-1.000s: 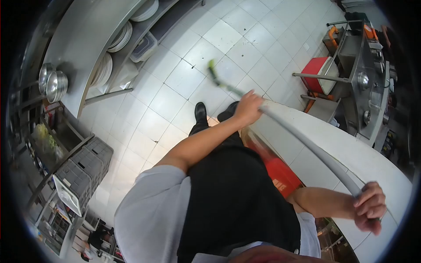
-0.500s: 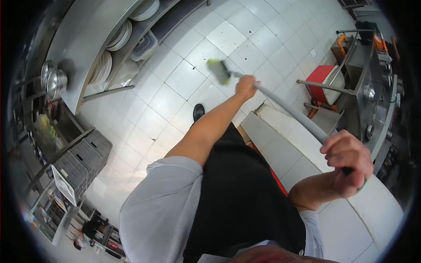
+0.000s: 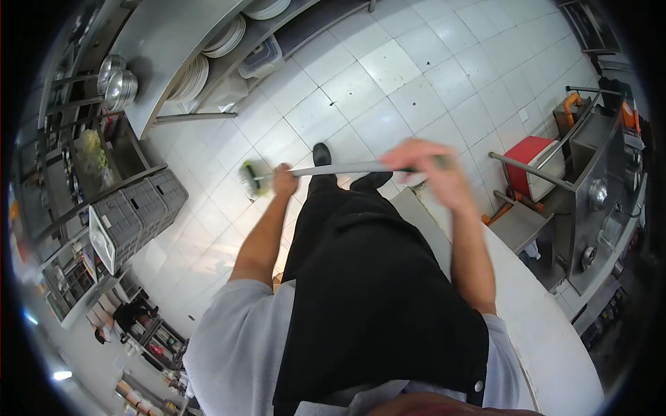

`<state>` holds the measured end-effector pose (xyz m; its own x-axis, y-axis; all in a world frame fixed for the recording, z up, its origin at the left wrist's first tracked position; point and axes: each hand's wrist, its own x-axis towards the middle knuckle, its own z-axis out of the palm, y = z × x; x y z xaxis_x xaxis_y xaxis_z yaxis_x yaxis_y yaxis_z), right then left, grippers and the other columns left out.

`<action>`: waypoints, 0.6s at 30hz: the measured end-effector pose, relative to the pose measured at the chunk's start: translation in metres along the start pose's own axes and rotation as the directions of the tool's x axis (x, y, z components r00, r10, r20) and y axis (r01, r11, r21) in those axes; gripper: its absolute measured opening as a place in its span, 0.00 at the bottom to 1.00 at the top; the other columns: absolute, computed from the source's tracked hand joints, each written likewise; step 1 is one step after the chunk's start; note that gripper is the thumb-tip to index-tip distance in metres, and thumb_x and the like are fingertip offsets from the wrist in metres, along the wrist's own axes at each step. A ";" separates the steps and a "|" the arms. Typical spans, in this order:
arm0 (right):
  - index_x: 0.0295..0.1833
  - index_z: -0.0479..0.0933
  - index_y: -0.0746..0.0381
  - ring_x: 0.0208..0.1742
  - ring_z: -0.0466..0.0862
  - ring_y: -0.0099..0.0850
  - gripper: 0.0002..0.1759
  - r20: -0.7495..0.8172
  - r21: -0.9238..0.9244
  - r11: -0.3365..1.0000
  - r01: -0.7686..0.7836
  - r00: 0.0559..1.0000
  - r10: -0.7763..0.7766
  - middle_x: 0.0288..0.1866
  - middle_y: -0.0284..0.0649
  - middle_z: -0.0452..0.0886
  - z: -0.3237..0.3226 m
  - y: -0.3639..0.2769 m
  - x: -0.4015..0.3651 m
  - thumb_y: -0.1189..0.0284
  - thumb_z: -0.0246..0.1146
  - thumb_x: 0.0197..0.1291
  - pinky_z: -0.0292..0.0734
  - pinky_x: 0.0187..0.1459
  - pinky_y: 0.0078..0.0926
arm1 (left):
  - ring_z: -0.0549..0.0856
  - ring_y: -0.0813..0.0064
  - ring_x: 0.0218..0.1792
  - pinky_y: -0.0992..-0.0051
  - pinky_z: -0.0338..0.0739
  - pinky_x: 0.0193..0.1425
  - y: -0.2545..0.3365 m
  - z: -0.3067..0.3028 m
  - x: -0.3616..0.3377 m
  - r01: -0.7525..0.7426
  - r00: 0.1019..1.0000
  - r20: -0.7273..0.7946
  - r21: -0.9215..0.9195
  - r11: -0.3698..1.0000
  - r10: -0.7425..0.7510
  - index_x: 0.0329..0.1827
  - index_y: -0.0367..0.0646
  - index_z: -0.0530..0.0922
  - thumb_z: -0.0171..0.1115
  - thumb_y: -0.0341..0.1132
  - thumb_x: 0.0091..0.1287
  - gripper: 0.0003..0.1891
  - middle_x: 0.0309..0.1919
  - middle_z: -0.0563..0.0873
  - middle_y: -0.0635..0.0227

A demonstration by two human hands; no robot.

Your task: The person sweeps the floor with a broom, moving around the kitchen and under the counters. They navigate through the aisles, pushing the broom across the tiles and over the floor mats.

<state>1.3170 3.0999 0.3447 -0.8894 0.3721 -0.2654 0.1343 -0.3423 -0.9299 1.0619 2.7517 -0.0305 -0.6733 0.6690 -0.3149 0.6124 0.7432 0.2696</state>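
Bright, even light from overhead fills the scene, and the white tiled floor (image 3: 388,76) throws back a soft glare towards its left side. Shadows are faint. The fisheye lens bows the stainless steel shelf (image 3: 173,41) and rings everything with a black vignette. Motion blur smears the right hand (image 3: 430,173) on the long grey pole (image 3: 340,167); the left hand (image 3: 283,182) looks sharper.

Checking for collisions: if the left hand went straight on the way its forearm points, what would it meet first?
Probably the white floor tiles, left of the black shoe; the left hand, closed on the brush handle, has nothing else ahead, though depth is unclear.
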 end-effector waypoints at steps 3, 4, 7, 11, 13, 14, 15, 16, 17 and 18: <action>0.46 0.85 0.67 0.46 0.85 0.27 0.14 0.068 -0.114 0.992 -0.043 0.996 0.051 0.48 0.40 0.87 0.037 0.047 0.027 0.68 0.59 0.79 0.79 0.47 0.25 | 0.84 0.50 0.64 0.53 0.81 0.68 -0.032 0.001 0.016 0.399 0.884 0.275 -0.018 0.917 -0.379 0.58 0.42 0.81 0.75 0.48 0.65 0.26 0.47 0.89 0.52; 0.47 0.85 0.68 0.45 0.85 0.28 0.13 0.076 -0.123 0.992 -0.008 0.997 0.018 0.47 0.41 0.87 0.037 0.043 0.026 0.69 0.60 0.78 0.80 0.47 0.25 | 0.85 0.50 0.62 0.53 0.81 0.66 -0.036 0.020 0.026 0.260 0.937 0.248 -0.021 0.965 -0.247 0.58 0.41 0.81 0.75 0.47 0.65 0.25 0.47 0.89 0.52; 0.43 0.83 0.69 0.48 0.87 0.34 0.11 0.018 -0.246 0.961 0.128 0.992 -0.127 0.44 0.45 0.86 0.026 -0.002 0.008 0.75 0.57 0.78 0.81 0.48 0.29 | 0.87 0.49 0.54 0.54 0.83 0.62 0.023 0.056 0.069 -0.061 0.993 0.092 -0.101 0.993 0.070 0.54 0.44 0.85 0.73 0.41 0.64 0.18 0.48 0.89 0.54; 0.29 0.73 0.67 0.54 0.88 0.55 0.30 -0.188 -0.355 0.877 0.324 0.894 -0.407 0.36 0.49 0.84 -0.005 -0.074 -0.035 0.57 0.53 0.85 0.88 0.42 0.40 | 0.85 0.53 0.57 0.57 0.81 0.66 0.213 0.025 0.111 -0.138 0.985 0.025 -0.478 0.867 0.171 0.43 0.52 0.90 0.73 0.33 0.58 0.09 0.50 0.88 0.61; 0.28 0.71 0.65 0.49 0.89 0.55 0.37 -0.299 -0.473 0.828 0.300 0.830 -0.471 0.29 0.47 0.82 0.012 -0.109 -0.054 0.45 0.49 0.83 0.88 0.39 0.43 | 0.84 0.52 0.57 0.54 0.81 0.62 0.286 0.028 0.130 -0.278 0.948 -0.024 -0.554 0.785 0.319 0.38 0.50 0.87 0.76 0.36 0.61 0.06 0.48 0.88 0.63; 0.28 0.71 0.64 0.45 0.89 0.53 0.37 -0.239 -0.536 0.783 0.316 0.833 -0.500 0.29 0.46 0.81 0.017 -0.122 -0.060 0.43 0.49 0.82 0.86 0.36 0.42 | 0.85 0.54 0.56 0.53 0.81 0.59 0.322 -0.007 0.129 -0.222 0.952 0.024 -0.631 0.744 0.305 0.37 0.49 0.86 0.76 0.40 0.63 0.08 0.46 0.88 0.62; 0.29 0.71 0.64 0.42 0.90 0.52 0.37 -0.176 -0.596 0.729 0.336 0.832 -0.526 0.28 0.45 0.81 0.020 -0.135 -0.065 0.42 0.48 0.82 0.84 0.34 0.40 | 0.85 0.54 0.54 0.54 0.81 0.58 0.348 -0.022 0.134 -0.272 0.931 0.028 -0.614 0.741 0.365 0.36 0.48 0.86 0.75 0.44 0.66 0.10 0.44 0.88 0.60; 0.29 0.71 0.63 0.39 0.89 0.50 0.37 -0.121 -0.620 0.683 0.386 0.813 -0.569 0.27 0.43 0.80 0.023 -0.148 -0.071 0.41 0.48 0.82 0.83 0.32 0.36 | 0.85 0.52 0.55 0.51 0.79 0.64 0.369 -0.060 0.132 -0.323 0.913 0.037 -0.547 0.772 0.407 0.35 0.46 0.85 0.73 0.45 0.68 0.13 0.44 0.88 0.58; 0.29 0.72 0.61 0.35 0.88 0.48 0.37 -0.064 -0.639 0.634 0.435 0.791 -0.608 0.26 0.41 0.79 0.025 -0.162 -0.079 0.40 0.48 0.81 0.81 0.29 0.32 | 0.84 0.49 0.57 0.50 0.77 0.67 0.384 -0.064 0.133 -0.444 0.875 -0.111 -0.568 0.693 0.471 0.35 0.44 0.85 0.73 0.45 0.69 0.14 0.45 0.88 0.57; 0.29 0.72 0.60 0.33 0.86 0.45 0.37 -0.084 -0.616 0.633 0.468 0.760 -0.644 0.26 0.40 0.77 0.028 -0.178 -0.091 0.39 0.48 0.81 0.80 0.28 0.29 | 0.82 0.47 0.60 0.49 0.75 0.71 0.392 -0.068 0.131 -0.559 0.817 -0.253 -0.568 0.604 0.518 0.35 0.42 0.84 0.72 0.45 0.69 0.15 0.46 0.88 0.56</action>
<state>1.3620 3.1031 0.5418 -0.7259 0.5761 0.3758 -0.0621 0.4893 -0.8699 1.1852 3.1311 0.0961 -0.3379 0.9344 0.1126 0.5107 0.0815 0.8559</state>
